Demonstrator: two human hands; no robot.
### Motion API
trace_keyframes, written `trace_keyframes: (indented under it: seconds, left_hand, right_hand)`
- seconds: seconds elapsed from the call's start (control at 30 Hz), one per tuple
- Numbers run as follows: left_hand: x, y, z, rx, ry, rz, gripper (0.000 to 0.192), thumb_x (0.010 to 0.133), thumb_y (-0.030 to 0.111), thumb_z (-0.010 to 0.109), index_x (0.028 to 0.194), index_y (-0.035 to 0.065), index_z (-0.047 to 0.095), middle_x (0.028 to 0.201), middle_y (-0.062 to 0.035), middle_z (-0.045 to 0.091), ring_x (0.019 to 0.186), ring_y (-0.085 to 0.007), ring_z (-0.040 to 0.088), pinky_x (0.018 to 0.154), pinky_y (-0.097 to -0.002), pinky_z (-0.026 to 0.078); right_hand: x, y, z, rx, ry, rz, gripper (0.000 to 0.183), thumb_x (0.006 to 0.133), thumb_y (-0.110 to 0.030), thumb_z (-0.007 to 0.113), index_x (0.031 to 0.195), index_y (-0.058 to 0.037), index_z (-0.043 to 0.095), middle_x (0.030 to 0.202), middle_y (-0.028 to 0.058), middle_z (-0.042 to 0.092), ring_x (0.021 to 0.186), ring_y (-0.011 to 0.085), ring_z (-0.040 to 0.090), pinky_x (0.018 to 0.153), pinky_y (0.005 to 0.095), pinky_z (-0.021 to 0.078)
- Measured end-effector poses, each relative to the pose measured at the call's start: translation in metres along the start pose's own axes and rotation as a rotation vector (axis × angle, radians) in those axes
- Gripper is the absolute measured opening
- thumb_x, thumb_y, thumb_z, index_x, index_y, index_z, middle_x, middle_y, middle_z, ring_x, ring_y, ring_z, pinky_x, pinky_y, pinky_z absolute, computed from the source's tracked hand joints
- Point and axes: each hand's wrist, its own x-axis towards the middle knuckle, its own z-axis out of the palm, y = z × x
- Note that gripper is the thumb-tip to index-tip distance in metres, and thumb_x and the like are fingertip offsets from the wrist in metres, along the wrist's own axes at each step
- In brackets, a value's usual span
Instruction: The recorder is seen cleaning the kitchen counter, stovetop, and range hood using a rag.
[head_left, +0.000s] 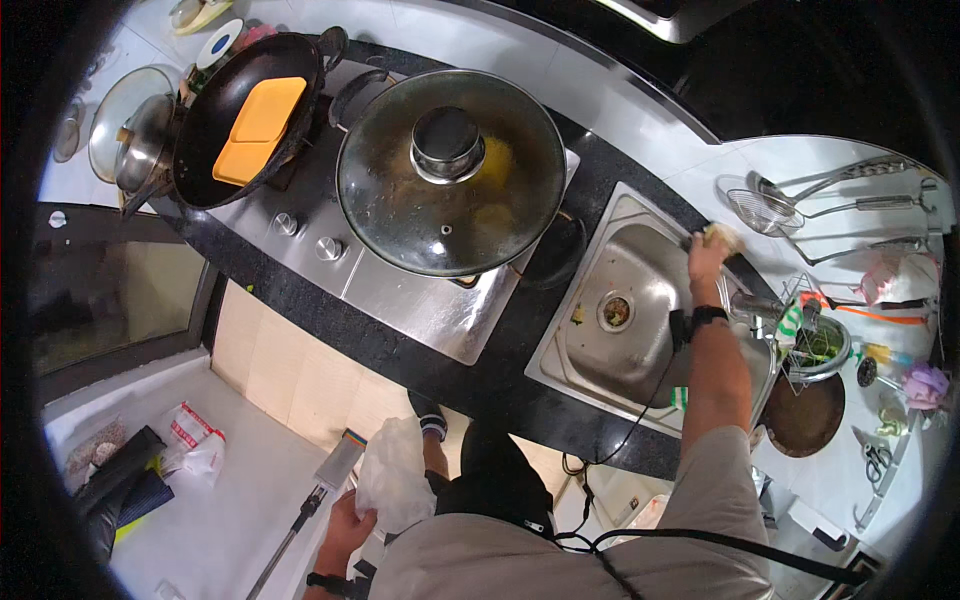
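My right hand (706, 261) reaches over the back rim of the stainless steel sink (637, 300), its fingers around a blurred pale yellowish thing (723, 238) whose kind I cannot tell. Food scraps lie in the sink drain (616, 313) and beside it. Low at my left side, my left hand (352, 523) grips a translucent white plastic bag (395, 476). A large pan under a glass lid (450, 217) stands on the gas stove (382, 289), with yellow food dimly seen through the glass. Left of it, a black wok (202, 150) holds an orange divided tray (262, 124).
A faucet (757, 306), a steel bowl with greens (821, 349) and a round brown board (804, 416) are right of the sink. Strainers and ladles (765, 212) hang on the wall. A stick vacuum (339, 461) stands at lower left. A black cable crosses the counter's front edge.
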Motion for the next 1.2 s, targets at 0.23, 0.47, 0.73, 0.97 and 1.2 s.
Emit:
trace_keyframes:
  seconds: [0.23,0.47,0.73,0.97,1.2]
  left_hand:
    - [0.015,0.024,0.008,0.066,-0.055,0.091,0.024,0.076,0.009,0.062,0.095,-0.0018,0.069,0.091,-0.0204,0.068,0.089,-0.0378,0.065,0.080,-0.0431,0.052]
    - [0.025,0.057,-0.007,0.049,-0.012,0.140,0.025,0.076,0.012,0.062,0.097,-0.0011,0.069,0.094,-0.0229,0.067,0.091,-0.0395,0.064,0.082,-0.0445,0.051]
    - [0.002,0.036,-0.013,0.111,0.041,0.162,0.026,0.076,0.014,0.064,0.097,-0.0001,0.067,0.088,-0.0212,0.065,0.087,-0.0400,0.061,0.078,-0.0456,0.050]
    - [0.000,0.033,-0.033,0.034,0.080,0.185,0.020,0.077,0.012,0.064,0.092,-0.0010,0.066,0.080,-0.0190,0.061,0.078,-0.0388,0.059,0.071,-0.0449,0.049]
    - [0.022,0.033,-0.085,0.060,0.006,0.376,0.023,0.077,0.012,0.064,0.096,-0.0016,0.065,0.083,-0.0198,0.061,0.081,-0.0374,0.061,0.074,-0.0429,0.050]
  right_hand:
    - [-0.045,-0.174,-0.009,0.313,-0.130,-0.472,0.054,0.089,-0.008,0.059,0.140,-0.0097,0.044,0.135,0.0278,0.053,0.118,0.0480,0.053,0.100,0.0468,0.0464]
    - [-0.040,-0.224,0.001,0.269,0.069,-0.710,0.048,0.081,-0.004,0.065,0.128,-0.0002,0.055,0.133,0.0233,0.053,0.118,0.0435,0.053,0.099,0.0460,0.0468]
    - [-0.162,-0.250,-0.043,0.170,-0.259,-0.776,0.045,0.076,-0.012,0.069,0.118,0.0019,0.059,0.118,0.0223,0.055,0.118,0.0416,0.047,0.101,0.0485,0.0409]
    - [-0.273,-0.235,-0.048,0.186,-0.416,-0.992,0.041,0.080,-0.018,0.072,0.112,0.0022,0.058,0.107,0.0209,0.054,0.102,0.0413,0.052,0.091,0.0505,0.0453]
    - [-0.258,-0.306,-0.025,0.157,-0.408,-0.599,0.049,0.087,-0.015,0.062,0.130,0.0063,0.049,0.134,0.0295,0.048,0.118,0.0446,0.050,0.093,0.0511,0.0460]
